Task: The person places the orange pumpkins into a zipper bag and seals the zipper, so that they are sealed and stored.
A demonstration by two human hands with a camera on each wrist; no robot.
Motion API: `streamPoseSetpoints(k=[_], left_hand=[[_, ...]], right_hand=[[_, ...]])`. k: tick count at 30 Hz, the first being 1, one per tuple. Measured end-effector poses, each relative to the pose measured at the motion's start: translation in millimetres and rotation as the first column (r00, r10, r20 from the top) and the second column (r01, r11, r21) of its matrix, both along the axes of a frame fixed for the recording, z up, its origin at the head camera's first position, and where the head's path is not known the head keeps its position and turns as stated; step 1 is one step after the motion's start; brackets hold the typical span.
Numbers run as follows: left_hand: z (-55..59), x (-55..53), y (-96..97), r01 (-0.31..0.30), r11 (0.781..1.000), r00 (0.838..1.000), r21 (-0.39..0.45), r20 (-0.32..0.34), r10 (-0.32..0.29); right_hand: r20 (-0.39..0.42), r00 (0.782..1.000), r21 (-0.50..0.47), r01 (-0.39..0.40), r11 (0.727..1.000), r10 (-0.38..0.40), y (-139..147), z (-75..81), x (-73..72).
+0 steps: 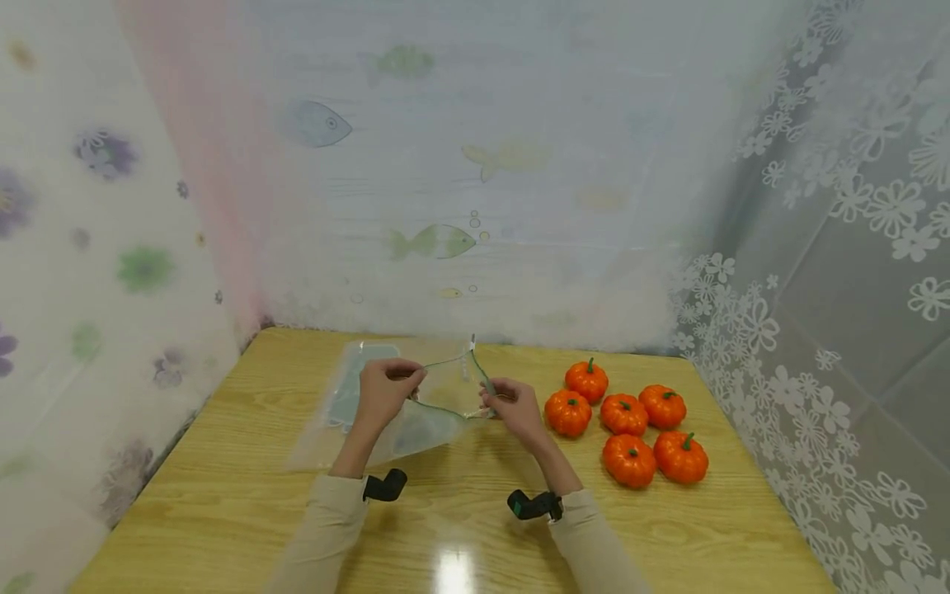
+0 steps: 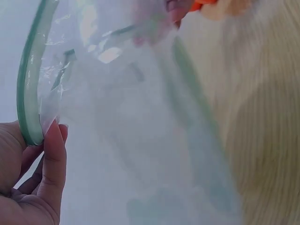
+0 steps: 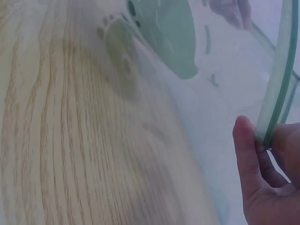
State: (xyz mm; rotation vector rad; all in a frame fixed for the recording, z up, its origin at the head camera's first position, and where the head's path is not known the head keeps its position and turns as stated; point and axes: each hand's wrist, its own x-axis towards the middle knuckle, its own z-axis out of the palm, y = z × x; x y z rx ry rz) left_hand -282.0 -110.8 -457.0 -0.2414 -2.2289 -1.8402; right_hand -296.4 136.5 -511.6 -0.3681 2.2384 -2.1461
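A translucent plastic zip bag (image 1: pixel 426 433) with a green-edged mouth spreads between the two hands, its opening held wide. The left hand (image 1: pixel 386 392) pinches the left side of the mouth between thumb and fingers; the left wrist view shows the green zip strip (image 2: pixel 29 89) running up from that pinch. On the opposite side, the right hand (image 1: pixel 515 406) grips the rim in the same way. Green printed shapes (image 3: pixel 171 40) show on the plastic in the right wrist view. A small slider tab (image 1: pixel 472 345) sticks up at the mouth's far corner.
Several small orange pumpkins (image 1: pixel 625 414) with green stems stand in a cluster to the right of the right hand. Clear plastic with a pale green print (image 1: pixel 345 404) lies on the wooden table (image 1: pixel 223 495) at left. Patterned curtains (image 1: pixel 519 206) hang around the table's back and sides.
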Motion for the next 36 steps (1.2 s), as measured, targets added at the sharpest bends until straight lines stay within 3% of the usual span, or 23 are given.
streamPoseSetpoints(k=[7,13,20,27,31,36], left_hand=[[14.4,4.5,-19.4,-0.05,0.999,0.998,0.006,-0.04,0.05],[21.7,10.7,-28.7,-0.108,0.993,0.993,-0.037,-0.05,0.107],[15.9,12.9,-34.5,-0.173,0.97,0.98,-0.172,-0.13,0.152],[8.9,9.7,-31.0,-0.224,0.949,0.965,-0.22,-0.186,0.184],[5.7,9.0,-27.7,-0.213,0.95,0.968,-0.227,-0.181,0.174],[5.8,9.3,-24.1,-0.082,0.986,0.995,-0.146,-0.077,0.071]], right_hand=[[0.04,0.999,0.015,-0.003,1.0,0.002,10,0.8,0.7],[0.041,0.999,0.029,-0.009,1.0,0.008,13,8.2,0.8],[0.015,1.0,0.067,-0.005,0.998,0.004,18,15.2,1.0],[-0.017,1.0,0.1,-0.024,0.995,0.025,20,12.2,-0.9],[-0.011,0.999,0.103,-0.029,0.994,0.03,23,7.2,-2.3],[0.032,0.999,0.069,-0.027,0.997,0.024,24,3.4,-2.0]])
